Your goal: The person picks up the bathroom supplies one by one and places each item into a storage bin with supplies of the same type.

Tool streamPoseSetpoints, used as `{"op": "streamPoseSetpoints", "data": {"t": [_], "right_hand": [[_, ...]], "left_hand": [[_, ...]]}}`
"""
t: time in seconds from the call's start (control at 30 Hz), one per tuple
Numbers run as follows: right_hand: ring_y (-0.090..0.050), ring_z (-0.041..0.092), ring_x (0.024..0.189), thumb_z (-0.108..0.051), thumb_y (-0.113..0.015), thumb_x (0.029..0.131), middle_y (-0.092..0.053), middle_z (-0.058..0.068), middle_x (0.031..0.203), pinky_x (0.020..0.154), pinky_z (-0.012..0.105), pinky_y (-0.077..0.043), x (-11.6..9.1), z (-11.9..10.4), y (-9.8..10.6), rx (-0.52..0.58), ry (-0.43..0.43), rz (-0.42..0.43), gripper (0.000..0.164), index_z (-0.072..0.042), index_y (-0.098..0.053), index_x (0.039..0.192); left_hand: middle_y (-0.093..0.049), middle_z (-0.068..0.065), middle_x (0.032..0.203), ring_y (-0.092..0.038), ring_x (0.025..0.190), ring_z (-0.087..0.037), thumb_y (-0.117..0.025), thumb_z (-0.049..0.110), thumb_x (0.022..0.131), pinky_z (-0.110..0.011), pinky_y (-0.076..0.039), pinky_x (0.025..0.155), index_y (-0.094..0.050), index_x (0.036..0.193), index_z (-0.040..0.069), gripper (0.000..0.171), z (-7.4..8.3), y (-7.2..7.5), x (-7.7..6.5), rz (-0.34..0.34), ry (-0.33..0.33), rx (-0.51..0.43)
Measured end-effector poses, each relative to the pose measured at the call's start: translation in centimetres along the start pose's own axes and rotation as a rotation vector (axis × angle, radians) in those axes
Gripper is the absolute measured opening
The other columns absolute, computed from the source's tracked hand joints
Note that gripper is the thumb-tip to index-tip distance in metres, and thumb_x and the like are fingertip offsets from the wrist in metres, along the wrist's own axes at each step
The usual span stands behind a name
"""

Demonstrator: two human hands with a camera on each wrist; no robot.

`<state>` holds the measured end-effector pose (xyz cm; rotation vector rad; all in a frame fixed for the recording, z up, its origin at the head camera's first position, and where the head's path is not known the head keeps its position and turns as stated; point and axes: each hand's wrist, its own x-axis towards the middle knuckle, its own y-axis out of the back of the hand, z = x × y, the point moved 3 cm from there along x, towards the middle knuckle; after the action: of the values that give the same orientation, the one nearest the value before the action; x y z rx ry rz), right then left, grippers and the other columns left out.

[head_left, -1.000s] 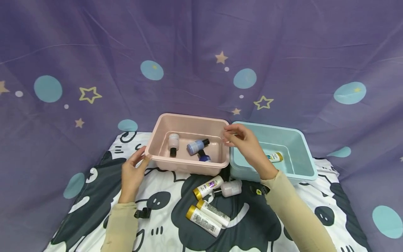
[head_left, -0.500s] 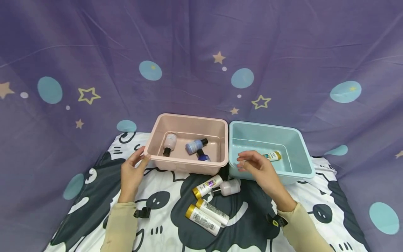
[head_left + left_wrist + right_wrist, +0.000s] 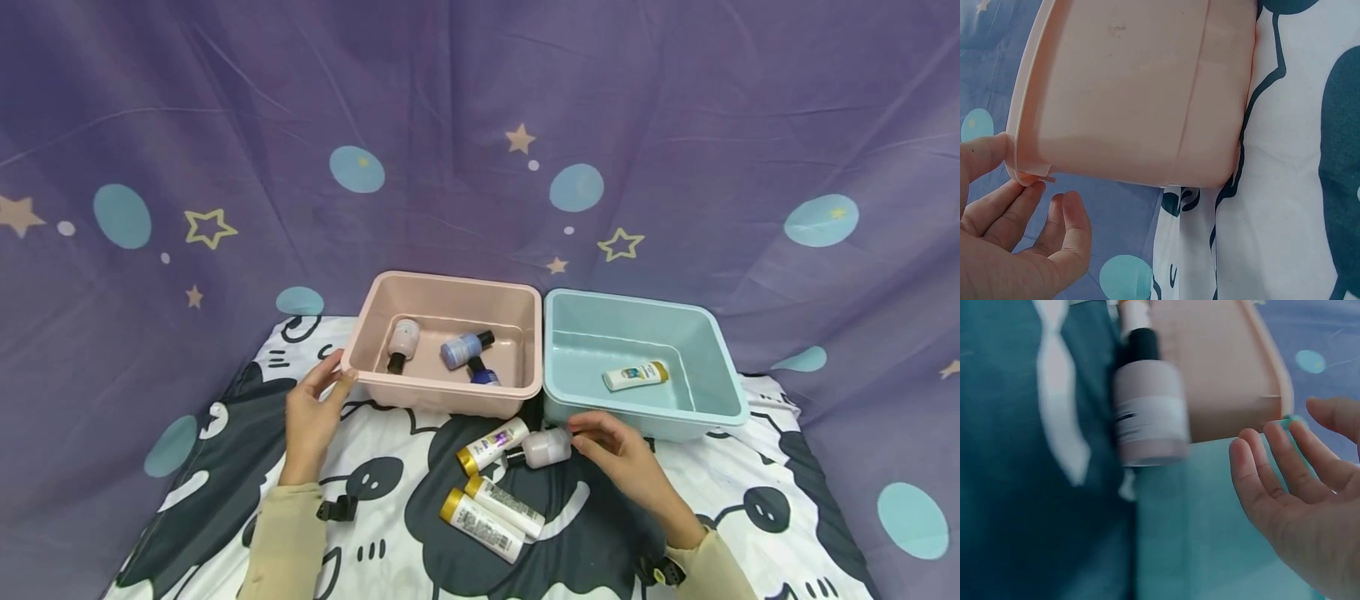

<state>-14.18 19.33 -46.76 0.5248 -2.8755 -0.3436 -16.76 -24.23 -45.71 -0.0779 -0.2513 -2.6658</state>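
At the near left corner of the pink plastic bin (image 3: 442,400), my left hand (image 3: 315,421) pinches the rim between thumb and fingers, as the left wrist view also shows. My right hand (image 3: 622,458) has relaxed fingers and holds nothing; its fingertips are right beside a pale pink bottle with a black cap (image 3: 547,447). That bottle lies on the patterned cloth, its label showing in the right wrist view. Inside the pink bin lie another pale pink bottle (image 3: 405,339), a light blue bottle (image 3: 462,350) and a dark blue bottle (image 3: 483,375).
A light blue bin (image 3: 720,367) stands right of the pink one, with one white gold-capped bottle (image 3: 633,377) inside. In front lie three more white gold-capped bottles, one (image 3: 491,446) touching the pale pink bottle in this view. A purple curtain (image 3: 450,125) hangs behind.
My right hand has come from the pink bin's right rim, across the light blue bin, down to the pale pink bottle. That bin's pale pink bottle has shifted slightly left. My left hand stays put.
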Motion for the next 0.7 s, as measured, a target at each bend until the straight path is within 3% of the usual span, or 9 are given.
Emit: {"op": "streamPoseSetpoints", "data": {"t": [0.2,0.43,0.7], "right_hand": [[-0.066,0.031,0.101,-0.009,-0.067,0.097,-0.066,0.019,0.119,0.084,0.030,-0.056,-0.7,2.0,-0.7,-0.070,-0.045,0.041,0.030,0.003,-0.064,0.124],[-0.068,0.023,0.096,-0.011,-0.070,0.096,-0.065,0.017,0.122,0.077,0.031,-0.057,-0.8,5.2,-1.1,-0.051,-0.136,0.090,0.033,-0.001,-0.064,0.126],[-0.067,0.028,0.094,-0.012,-0.070,0.095,-0.057,0.026,0.132,0.075,0.033,-0.058,0.0,6.5,-1.8,0.022,-0.237,0.016,0.050,0.004,-0.053,0.139]], "left_hand": [[-0.061,-0.006,0.136,-0.057,0.118,-0.019,-0.074,0.021,0.094,-0.013,-0.047,0.082,-0.063,0.137,0.012,0.046,0.1,0.0,0.0,0.003,-0.004,0.009],[-0.060,-0.006,0.137,-0.057,0.121,-0.021,-0.074,0.022,0.094,-0.013,-0.047,0.084,-0.062,0.138,0.012,0.047,0.1,0.0,0.0,-0.002,0.005,0.017],[-0.059,-0.008,0.138,-0.056,0.122,-0.023,-0.074,0.022,0.094,-0.012,-0.047,0.083,-0.062,0.139,0.012,0.048,0.3,0.0,-0.1,-0.009,0.011,0.014]]}}
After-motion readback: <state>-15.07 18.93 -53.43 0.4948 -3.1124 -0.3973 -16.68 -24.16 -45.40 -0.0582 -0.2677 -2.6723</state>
